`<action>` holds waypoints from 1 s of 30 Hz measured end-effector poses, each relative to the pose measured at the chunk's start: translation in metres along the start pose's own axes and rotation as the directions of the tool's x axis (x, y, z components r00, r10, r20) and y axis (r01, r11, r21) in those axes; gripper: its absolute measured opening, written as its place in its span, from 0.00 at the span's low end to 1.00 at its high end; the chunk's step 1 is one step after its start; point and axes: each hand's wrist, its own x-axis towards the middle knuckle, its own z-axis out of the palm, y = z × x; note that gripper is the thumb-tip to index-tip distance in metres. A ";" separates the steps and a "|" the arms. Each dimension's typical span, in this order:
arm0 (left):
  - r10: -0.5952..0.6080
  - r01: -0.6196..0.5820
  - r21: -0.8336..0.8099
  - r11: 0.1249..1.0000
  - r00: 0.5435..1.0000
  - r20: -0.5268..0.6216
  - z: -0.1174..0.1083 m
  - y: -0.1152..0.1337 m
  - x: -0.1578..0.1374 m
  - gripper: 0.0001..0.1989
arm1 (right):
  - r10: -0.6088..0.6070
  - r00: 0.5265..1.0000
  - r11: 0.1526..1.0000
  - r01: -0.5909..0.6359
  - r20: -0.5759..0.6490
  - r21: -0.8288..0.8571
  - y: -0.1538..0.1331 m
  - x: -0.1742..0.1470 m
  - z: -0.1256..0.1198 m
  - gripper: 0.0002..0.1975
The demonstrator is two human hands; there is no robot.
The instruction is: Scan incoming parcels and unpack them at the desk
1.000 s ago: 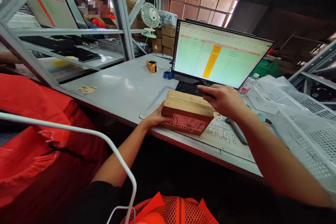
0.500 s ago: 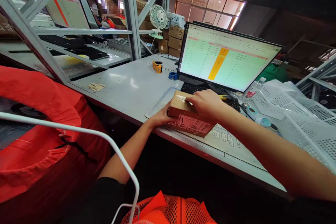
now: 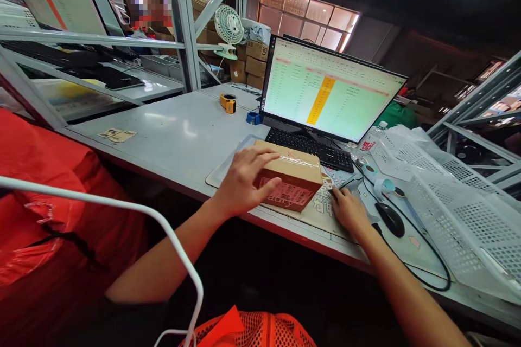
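A taped brown cardboard box (image 3: 291, 165) with a pinkish-red label on its front side lies on the printed mat at the table's front edge. My left hand (image 3: 246, 179) rests at the box's left end, fingers stretched over the top and thumb apart in front of the label. To the right of the box, my right hand (image 3: 348, 207) is low on the mat (image 3: 319, 218), fingers closed round a slim dark tool, apparently a utility knife (image 3: 332, 190), mostly hidden by the hand.
Behind the box stand a keyboard (image 3: 280, 138) and a monitor (image 3: 325, 92). A black mouse (image 3: 389, 219) and white perforated baskets (image 3: 459, 233) lie right. Yellow (image 3: 228, 103) and blue (image 3: 253, 117) tape dispensers sit further back. A red bag (image 3: 81, 206) and white tube are left; another person works beyond.
My right hand has left the top of the box and moved down to the mat on its right. My left hand has shifted from the box's lower left side up to its top edge.
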 end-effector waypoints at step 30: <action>0.020 -0.068 0.208 0.976 0.974 0.227 0.022 -0.007 0.044 0.23 | -0.129 0.992 0.867 0.108 0.009 0.487 -0.076 0.152 -0.109 0.32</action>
